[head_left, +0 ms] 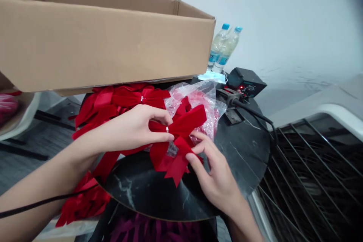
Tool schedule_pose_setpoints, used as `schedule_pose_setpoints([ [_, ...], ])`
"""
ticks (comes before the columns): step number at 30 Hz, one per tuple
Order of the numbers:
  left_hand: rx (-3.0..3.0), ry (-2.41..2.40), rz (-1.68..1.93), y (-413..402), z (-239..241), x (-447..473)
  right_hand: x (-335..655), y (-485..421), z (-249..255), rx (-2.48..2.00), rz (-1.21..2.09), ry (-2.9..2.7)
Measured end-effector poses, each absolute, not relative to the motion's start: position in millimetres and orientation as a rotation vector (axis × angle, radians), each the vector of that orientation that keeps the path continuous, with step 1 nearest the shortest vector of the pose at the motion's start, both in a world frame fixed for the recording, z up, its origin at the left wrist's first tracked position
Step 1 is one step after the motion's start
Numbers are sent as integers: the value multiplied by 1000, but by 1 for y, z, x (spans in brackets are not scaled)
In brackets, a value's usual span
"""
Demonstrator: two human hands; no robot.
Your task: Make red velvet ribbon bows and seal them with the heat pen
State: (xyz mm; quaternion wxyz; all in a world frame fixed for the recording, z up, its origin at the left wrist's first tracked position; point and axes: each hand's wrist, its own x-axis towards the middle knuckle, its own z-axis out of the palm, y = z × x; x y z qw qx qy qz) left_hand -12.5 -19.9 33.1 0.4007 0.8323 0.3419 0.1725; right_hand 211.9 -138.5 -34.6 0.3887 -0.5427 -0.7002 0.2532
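A red velvet bow [191, 121] with a small silvery band at its centre is held above a round black table [133, 193]. My left hand [141, 126] pinches it beside that band, thumb and forefinger closed. Lower down, my right hand [210, 162] grips one of the ribbon tails [181, 159] between thumb and fingers. More red bows [127, 98] lie piled behind my left hand. Just behind the held bow is a clear plastic bag [208, 98] with red pieces inside.
A large open cardboard box [107, 45] stands at the back. Right of it are two water bottles [227, 51], a soldering station [246, 83] with a lit red light, and its cable. A metal rack [314, 166] borders the table at right. Red ribbons [85, 200] hang low at left.
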Motion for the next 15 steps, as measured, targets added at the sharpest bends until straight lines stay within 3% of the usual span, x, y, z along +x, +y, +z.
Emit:
schedule_pose_setpoints([
  [7,1756,757,372,-30,36,-1,251,-132,1,-1282,968,-1861],
  [15,1418,601,216,-44,20,11,284,-122,28,-1337,904,-2063],
])
